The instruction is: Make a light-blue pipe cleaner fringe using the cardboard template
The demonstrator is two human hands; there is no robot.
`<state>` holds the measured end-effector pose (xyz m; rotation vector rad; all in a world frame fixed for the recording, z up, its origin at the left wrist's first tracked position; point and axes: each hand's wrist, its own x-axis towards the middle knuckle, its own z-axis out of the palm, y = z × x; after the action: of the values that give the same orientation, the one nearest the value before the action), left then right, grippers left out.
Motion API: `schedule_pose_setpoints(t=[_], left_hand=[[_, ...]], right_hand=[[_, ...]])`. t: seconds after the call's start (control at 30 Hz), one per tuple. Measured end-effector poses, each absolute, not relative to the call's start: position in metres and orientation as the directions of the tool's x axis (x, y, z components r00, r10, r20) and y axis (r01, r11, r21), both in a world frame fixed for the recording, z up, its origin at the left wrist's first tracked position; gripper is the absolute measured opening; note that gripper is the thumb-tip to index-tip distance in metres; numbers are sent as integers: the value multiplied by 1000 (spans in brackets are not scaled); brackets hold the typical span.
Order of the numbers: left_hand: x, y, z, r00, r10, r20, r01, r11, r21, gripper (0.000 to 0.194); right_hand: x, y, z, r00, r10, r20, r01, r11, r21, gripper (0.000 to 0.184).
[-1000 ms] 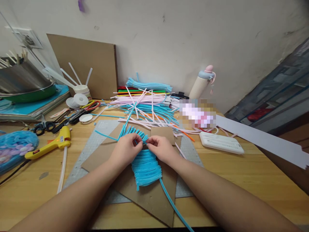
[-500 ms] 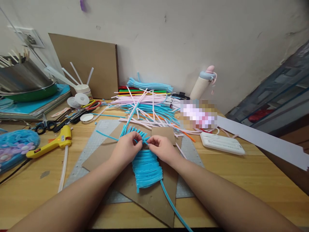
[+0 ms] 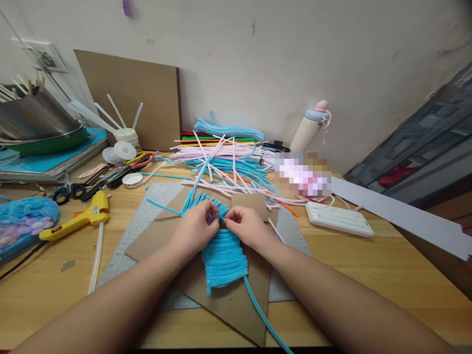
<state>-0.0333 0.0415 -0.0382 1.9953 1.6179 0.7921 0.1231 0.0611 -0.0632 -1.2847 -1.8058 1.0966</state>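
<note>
Bright blue pipe cleaners (image 3: 225, 258) lie in close zigzag rows over a piece of cardboard (image 3: 236, 314) in front of me. One long blue end trails from the lower right of the rows toward the table's front edge. My left hand (image 3: 197, 223) pinches the blue pipe cleaner at the upper part of the piece, its fingertips partly hidden. Just to the right, my right hand (image 3: 246, 223) is closed in a pinch on the same folded strand. Looser blue loops (image 3: 201, 199) stick out beyond both hands, with a few long ends pointing up and left.
A yellow glue gun (image 3: 79, 221) lies at left beside black scissors (image 3: 69, 191). Bundles of pipe cleaners (image 3: 228, 130) are piled against the wall. A white power bank (image 3: 339, 220) and a cream bottle (image 3: 308, 128) are at right. Under the cardboard is a grey cutting mat (image 3: 132, 241).
My fingers have shifted slightly on the strand, and the blue loops between my hands sit a little differently. The lower rows have moved slightly left.
</note>
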Motion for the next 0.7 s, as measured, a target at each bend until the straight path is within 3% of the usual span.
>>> schedule_pose_setpoints(t=[0.33,0.47,0.7], left_hand=[[-34,42,-39,174,979,105,695,-198,692,6],[-33,40,-37,207,975,86,676,-206,707,6],[-32,38,-35,311,948,69,645,-264,717,13]], right_hand=[[124,62,-66,-329,942,63,317,173,-933,11],[123,63,-64,-317,948,-14,234,64,-970,26],[124,63,-60,-306,951,43,336,150,-930,15]])
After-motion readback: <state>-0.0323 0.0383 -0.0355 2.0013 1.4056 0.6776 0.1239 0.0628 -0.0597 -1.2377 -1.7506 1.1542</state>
